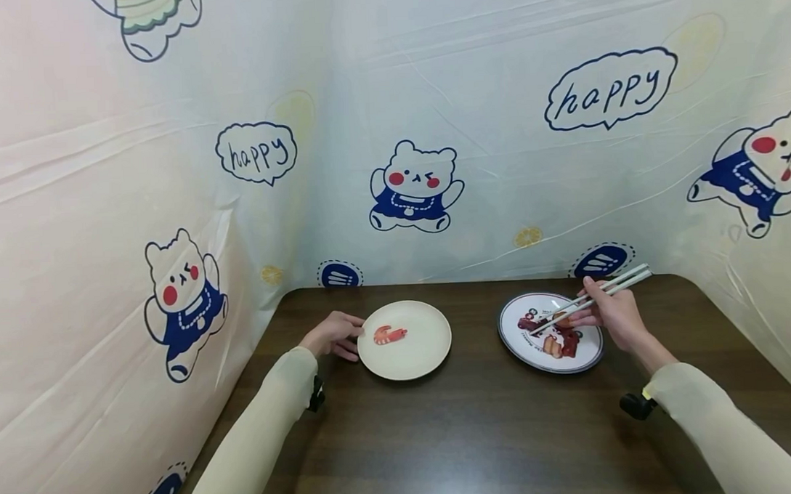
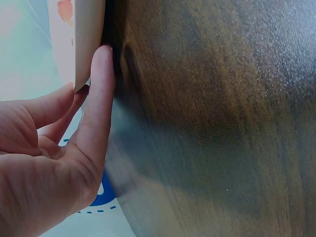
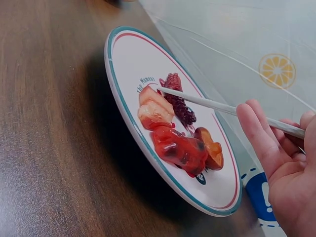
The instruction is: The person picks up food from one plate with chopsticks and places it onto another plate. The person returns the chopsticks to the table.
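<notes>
My left hand (image 1: 335, 335) holds the left rim of a cream plate (image 1: 419, 351); in the left wrist view the thumb (image 2: 54, 104) meets the rim and other fingers reach underneath. On that plate lies an orange-pink shrimp (image 1: 389, 335). My right hand (image 1: 615, 313) grips a pair of pale chopsticks (image 1: 625, 277) over a white plate with a coloured rim (image 3: 118, 84). Their tips are among the food: a pale pinkish piece (image 3: 155, 109), a bumpy dark red piece (image 3: 174, 83), a glossy red piece (image 3: 180, 152) and an orange-brown piece (image 3: 212, 148). Whether the tips touch any is unclear.
Both plates stand near the far edge of a dark wooden table (image 1: 402, 436). A pale printed sheet (image 1: 497, 163) with bears and "happy" bubbles hangs behind and at both sides. Dark devices (image 1: 638, 406) are worn at the wrists.
</notes>
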A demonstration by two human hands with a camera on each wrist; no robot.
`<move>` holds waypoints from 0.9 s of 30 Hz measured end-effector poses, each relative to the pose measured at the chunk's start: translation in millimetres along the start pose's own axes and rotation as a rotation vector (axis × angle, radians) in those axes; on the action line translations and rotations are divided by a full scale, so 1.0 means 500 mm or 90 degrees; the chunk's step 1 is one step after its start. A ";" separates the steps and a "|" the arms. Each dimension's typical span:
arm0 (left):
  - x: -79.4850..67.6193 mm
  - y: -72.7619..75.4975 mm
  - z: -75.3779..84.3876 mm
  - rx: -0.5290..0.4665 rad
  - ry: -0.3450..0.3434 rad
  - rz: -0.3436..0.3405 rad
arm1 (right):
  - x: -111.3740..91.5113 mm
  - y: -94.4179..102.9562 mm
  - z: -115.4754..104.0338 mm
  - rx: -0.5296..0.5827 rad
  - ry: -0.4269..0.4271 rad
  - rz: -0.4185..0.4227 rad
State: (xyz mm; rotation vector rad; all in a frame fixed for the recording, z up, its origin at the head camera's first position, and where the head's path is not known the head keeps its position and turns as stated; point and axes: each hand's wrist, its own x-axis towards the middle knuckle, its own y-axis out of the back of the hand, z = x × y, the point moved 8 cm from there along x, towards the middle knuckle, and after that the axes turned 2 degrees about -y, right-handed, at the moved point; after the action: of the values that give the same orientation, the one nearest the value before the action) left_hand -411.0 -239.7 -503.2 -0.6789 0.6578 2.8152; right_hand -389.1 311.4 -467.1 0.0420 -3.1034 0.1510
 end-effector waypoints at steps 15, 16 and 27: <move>0.000 0.003 0.001 0.006 -0.004 0.000 | 0.018 0.016 0.012 0.018 -0.034 0.020; 0.000 0.003 0.001 0.005 -0.004 -0.001 | 0.020 0.018 0.012 0.023 -0.034 0.018; 0.001 0.003 0.001 0.007 -0.009 0.003 | 0.033 0.029 0.006 0.121 -0.062 -0.026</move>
State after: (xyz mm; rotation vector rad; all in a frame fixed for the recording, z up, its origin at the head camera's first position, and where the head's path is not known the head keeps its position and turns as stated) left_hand -411.9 -240.9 -502.3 -0.6556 0.6730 2.8152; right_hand -406.1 325.3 -470.7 0.1209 -3.1712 0.4550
